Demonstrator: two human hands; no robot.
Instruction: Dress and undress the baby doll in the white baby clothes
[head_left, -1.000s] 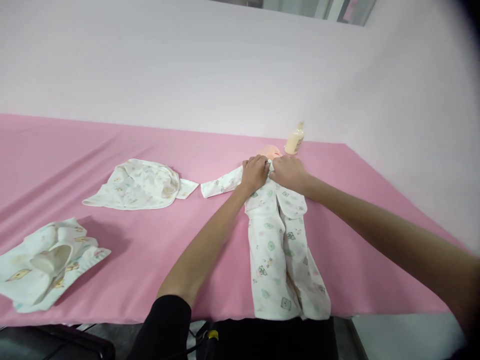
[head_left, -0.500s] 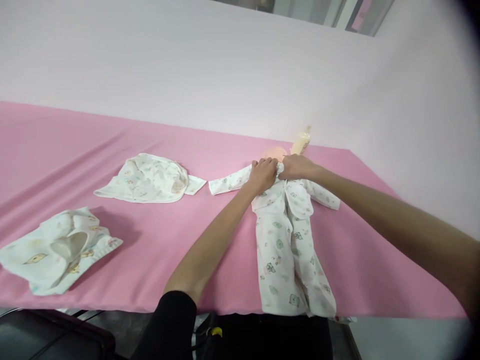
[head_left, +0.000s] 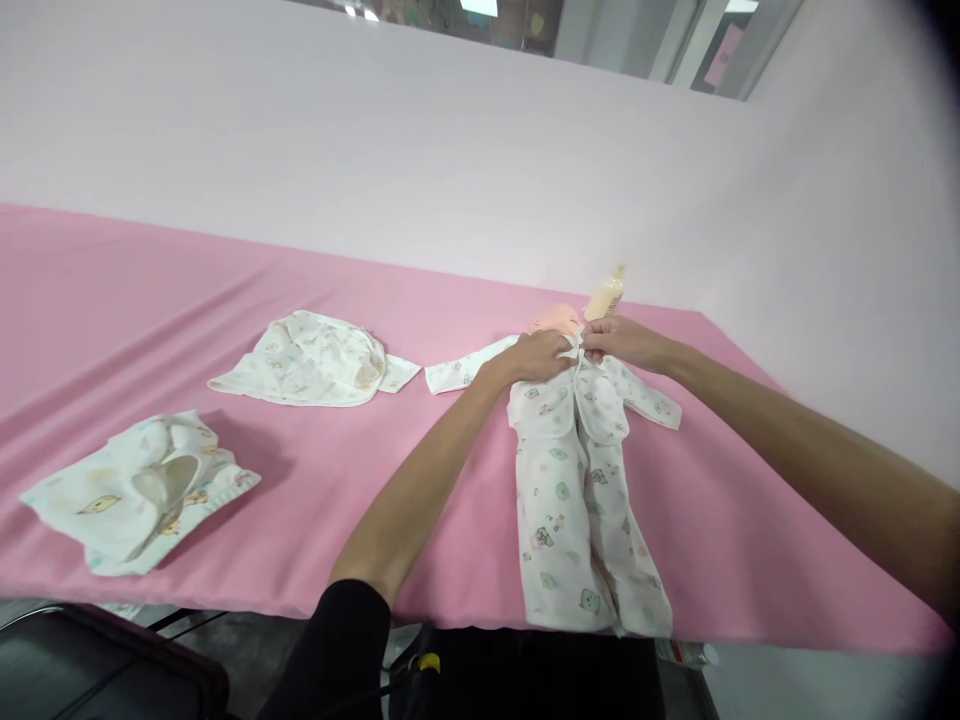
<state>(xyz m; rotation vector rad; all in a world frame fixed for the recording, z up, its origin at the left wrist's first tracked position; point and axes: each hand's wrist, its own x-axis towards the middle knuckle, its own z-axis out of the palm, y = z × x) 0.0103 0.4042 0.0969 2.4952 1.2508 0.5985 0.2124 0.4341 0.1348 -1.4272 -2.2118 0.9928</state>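
"Outfit (head_left: 555,485), white and leaf-printed, lies on the pink surface (head_left: 405,480), right of centre in the view. Which way does it point?"

"Its long axis runs from far to near: neckline (head_left: 577,345) at the far end, just beside a peach-coloured round shape (head_left: 553,318), legs reaching the near edge and slanting slightly right. Sleeves (head_left: 459,372) spread to both sides."

"And the grip?"

"Closed on both sides: left hand (head_left: 534,357) and right hand (head_left: 622,342) pinch fabric at the neckline, fingertips close together. A pale yellow bottle (head_left: 604,293) stands just beyond the right hand."
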